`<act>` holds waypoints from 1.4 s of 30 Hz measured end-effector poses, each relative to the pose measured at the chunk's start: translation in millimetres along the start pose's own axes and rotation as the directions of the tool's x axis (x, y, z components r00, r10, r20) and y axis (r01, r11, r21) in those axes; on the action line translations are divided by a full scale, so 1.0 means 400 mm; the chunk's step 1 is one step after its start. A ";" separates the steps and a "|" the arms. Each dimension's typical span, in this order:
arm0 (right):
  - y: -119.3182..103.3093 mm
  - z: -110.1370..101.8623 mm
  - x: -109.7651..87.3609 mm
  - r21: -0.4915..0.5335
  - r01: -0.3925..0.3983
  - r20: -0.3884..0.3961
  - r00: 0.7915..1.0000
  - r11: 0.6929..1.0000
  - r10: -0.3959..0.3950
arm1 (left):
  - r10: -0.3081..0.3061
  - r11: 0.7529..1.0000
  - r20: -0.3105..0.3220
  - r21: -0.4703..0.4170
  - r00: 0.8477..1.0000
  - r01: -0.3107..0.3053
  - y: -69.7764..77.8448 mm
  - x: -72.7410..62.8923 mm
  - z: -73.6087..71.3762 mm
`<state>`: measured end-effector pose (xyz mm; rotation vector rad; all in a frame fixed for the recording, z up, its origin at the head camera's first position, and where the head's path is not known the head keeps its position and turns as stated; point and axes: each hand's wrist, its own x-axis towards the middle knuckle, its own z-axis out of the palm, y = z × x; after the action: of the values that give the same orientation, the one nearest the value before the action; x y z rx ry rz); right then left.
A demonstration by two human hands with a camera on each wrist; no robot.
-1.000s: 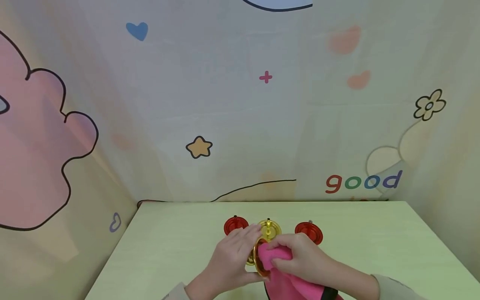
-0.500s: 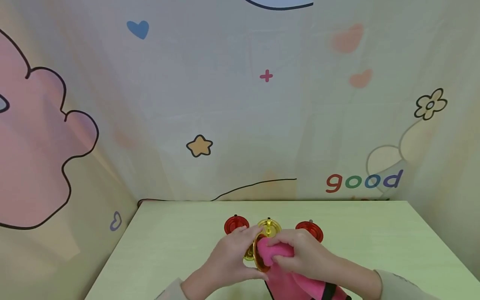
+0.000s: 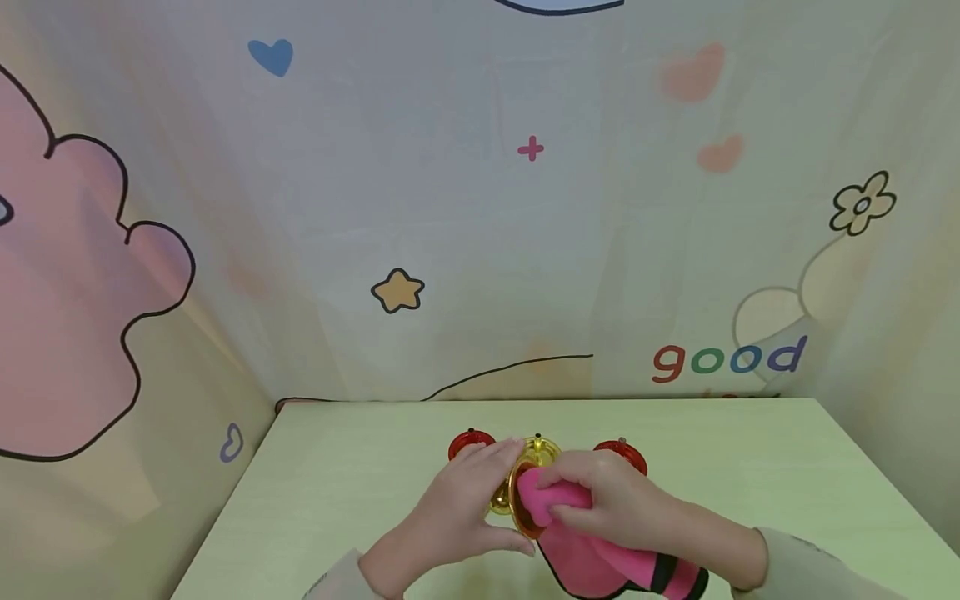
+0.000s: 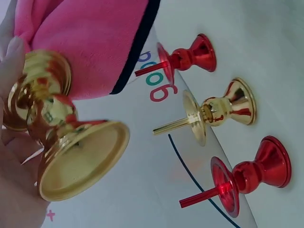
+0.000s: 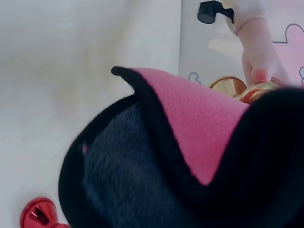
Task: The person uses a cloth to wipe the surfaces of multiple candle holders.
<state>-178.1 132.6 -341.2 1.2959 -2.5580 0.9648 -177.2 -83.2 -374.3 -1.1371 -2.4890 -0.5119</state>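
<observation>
A shiny gold candlestick [image 4: 85, 161] lies on its side in my left hand [image 3: 459, 510], whose fingers curl behind its stem in the left wrist view. Its flared gold rim [image 3: 514, 510] faces right in the head view. My right hand [image 3: 618, 502] pinches a bunched pink cloth [image 3: 562, 498] with dark edging and presses it into that flared opening. The rest of the cloth [image 5: 199, 114] hangs below, its dark blue underside showing in the right wrist view. The cloth hides the inside of the opening. In the right wrist view my right hand cannot be seen.
Behind the hands stand a red candlestick [image 3: 465, 444], a second gold candlestick [image 3: 542, 450] and another red candlestick [image 3: 628, 454], each with a dish and a spike. They stand on a pale green table [image 3: 322, 483]. A printed curtain [image 3: 465, 208] closes off the back.
Both hands have shifted slightly away from the body, with the gold candlestick and the cloth between them. More of the hanging cloth and its dark edge now shows beneath the right hand.
</observation>
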 end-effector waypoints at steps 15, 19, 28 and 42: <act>-0.005 0.000 0.010 0.160 -0.199 0.016 0.980 0.967 0.199 | 0.177 0.966 -0.308 0.236 0.935 -0.106 0.005 -0.009 0.039; -0.001 -0.008 -0.002 0.014 -0.043 -0.002 0.999 0.999 0.043 | 0.057 0.998 -0.087 0.038 0.995 -0.054 0.006 -0.004 0.002; -0.001 0.001 -0.004 -0.150 0.226 -0.020 0.973 0.963 -0.231 | -0.048 0.982 0.147 -0.174 0.988 0.074 0.006 0.013 -0.025; 0.026 -0.008 0.004 0.349 -0.278 0.026 0.958 0.895 0.287 | 0.013 0.998 -0.294 0.068 0.956 0.007 -0.004 -0.007 0.057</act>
<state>-187.7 137.8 -343.3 0.9763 -2.6903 1.5419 -180.6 -75.5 -396.0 -0.9602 -2.2299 -0.5470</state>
